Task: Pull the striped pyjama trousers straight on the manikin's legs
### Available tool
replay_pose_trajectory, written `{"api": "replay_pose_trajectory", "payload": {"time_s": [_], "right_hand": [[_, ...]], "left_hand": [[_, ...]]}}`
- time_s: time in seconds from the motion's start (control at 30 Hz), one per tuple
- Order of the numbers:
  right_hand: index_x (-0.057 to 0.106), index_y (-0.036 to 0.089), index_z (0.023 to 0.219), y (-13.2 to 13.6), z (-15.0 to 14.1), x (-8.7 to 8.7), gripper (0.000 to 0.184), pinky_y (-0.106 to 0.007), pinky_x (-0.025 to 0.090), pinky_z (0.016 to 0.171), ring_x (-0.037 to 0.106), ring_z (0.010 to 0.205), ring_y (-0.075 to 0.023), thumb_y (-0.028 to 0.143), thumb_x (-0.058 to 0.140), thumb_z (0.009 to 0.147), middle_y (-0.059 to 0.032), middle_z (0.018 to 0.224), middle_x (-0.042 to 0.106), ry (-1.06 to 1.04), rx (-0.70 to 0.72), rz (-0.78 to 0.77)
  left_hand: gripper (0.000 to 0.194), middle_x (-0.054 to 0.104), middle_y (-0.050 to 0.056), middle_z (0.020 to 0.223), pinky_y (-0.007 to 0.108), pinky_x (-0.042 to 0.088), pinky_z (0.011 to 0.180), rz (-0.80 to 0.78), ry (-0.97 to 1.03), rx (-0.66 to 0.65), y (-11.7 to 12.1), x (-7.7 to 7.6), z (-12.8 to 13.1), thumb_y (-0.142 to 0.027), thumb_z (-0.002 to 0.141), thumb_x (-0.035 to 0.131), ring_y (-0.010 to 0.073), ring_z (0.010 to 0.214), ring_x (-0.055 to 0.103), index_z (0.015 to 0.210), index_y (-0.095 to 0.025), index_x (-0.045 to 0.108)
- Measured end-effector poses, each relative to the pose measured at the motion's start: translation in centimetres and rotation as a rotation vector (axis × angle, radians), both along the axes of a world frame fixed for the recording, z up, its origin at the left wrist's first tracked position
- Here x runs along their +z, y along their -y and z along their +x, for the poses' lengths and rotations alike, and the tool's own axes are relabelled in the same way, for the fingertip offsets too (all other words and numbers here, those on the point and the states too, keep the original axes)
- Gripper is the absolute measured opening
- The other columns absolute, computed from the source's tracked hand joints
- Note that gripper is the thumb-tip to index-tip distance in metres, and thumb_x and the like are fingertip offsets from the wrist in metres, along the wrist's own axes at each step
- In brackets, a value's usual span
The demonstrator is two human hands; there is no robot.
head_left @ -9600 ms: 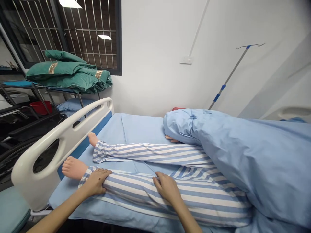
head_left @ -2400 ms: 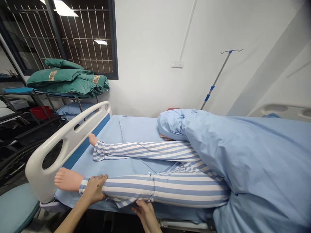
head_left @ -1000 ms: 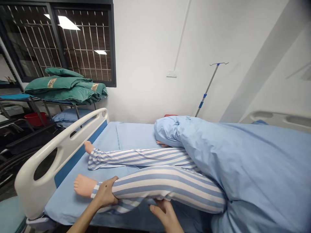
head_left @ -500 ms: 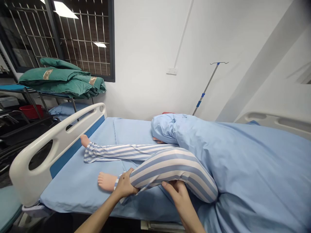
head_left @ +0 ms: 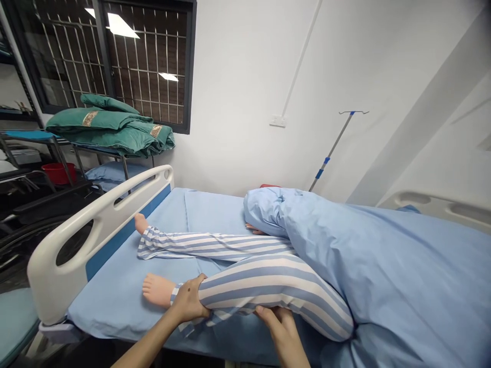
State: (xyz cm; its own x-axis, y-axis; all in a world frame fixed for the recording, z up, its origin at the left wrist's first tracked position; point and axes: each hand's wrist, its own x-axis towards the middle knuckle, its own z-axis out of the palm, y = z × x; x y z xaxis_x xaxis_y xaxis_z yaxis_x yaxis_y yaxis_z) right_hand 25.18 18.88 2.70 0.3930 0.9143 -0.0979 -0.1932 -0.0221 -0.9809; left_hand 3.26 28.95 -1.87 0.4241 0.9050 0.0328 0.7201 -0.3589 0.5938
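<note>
Two legs in blue-and-white striped pyjama trousers lie on the bed; their smooth feet look like a manikin's. The near leg (head_left: 276,281) is bent at the knee. My left hand (head_left: 190,299) is wrapped round its lower part, just above the bare near foot (head_left: 158,290). Under the calf, close to the knee, my right hand (head_left: 278,322) supports the same leg, its thumb on the near side and its other fingers partly hidden beneath. Beyond it the far leg (head_left: 215,245) lies nearly straight. A light blue quilt (head_left: 364,266) covers the body above the thighs.
A white footboard (head_left: 99,220) closes the bed's left end. Behind it, green folded bedding (head_left: 111,130) lies on chairs, near a red bucket (head_left: 59,174) and a wheelchair (head_left: 42,209). A drip pole (head_left: 332,151) stands at the far side against the wall.
The near leg has straightened a little: its foot has slid left towards the footboard and the knee has sunk. Both hands have moved with it, keeping their hold. The view has shifted slightly.
</note>
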Motion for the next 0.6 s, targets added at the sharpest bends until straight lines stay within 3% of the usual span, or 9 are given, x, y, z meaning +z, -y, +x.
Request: {"api": "replay_pose_trajectory", "payload": {"time_s": [0.13, 0.3, 0.6], "right_hand": [[0.061, 0.016, 0.096, -0.2, -1.6, -2.0, 0.046, -0.034, 0.043, 0.087, 0.055, 0.101, -0.0275, 0.039, 0.073, 0.058, -0.0056, 0.096, 0.066, -0.045, -0.004, -0.054], [0.061, 0.017, 0.082, -0.5, -4.6, -4.8, 0.037, -0.034, 0.045, 0.081, 0.057, 0.095, -0.0263, 0.036, 0.075, 0.053, -0.0045, 0.087, 0.066, -0.252, 0.037, -0.098], [0.063, 0.015, 0.072, -1.8, -9.3, -9.8, 0.025, -0.034, 0.048, 0.07, 0.057, 0.086, -0.023, 0.026, 0.073, 0.052, -0.0061, 0.088, 0.065, -0.622, 0.216, -0.143]], "left_hand": [[0.045, 0.062, -0.002, 0.086, 0.024, 0.036, 0.063, 0.027, -0.071, 0.018, -0.2, -0.1, -2.3, -0.028, 0.052, 0.061, 0.0189, 0.078, 0.057, 0.094, -0.023, 0.046], [0.046, 0.061, -0.003, 0.085, 0.024, 0.034, 0.063, 0.032, -0.176, 0.023, -0.4, -0.4, -6.1, -0.026, 0.051, 0.06, 0.0183, 0.077, 0.057, 0.094, -0.023, 0.046], [0.042, 0.063, -0.001, 0.092, 0.027, 0.036, 0.066, 0.05, -0.462, 0.086, -0.5, -0.9, -12.3, -0.026, 0.05, 0.058, 0.0227, 0.083, 0.058, 0.091, -0.023, 0.049]]}}
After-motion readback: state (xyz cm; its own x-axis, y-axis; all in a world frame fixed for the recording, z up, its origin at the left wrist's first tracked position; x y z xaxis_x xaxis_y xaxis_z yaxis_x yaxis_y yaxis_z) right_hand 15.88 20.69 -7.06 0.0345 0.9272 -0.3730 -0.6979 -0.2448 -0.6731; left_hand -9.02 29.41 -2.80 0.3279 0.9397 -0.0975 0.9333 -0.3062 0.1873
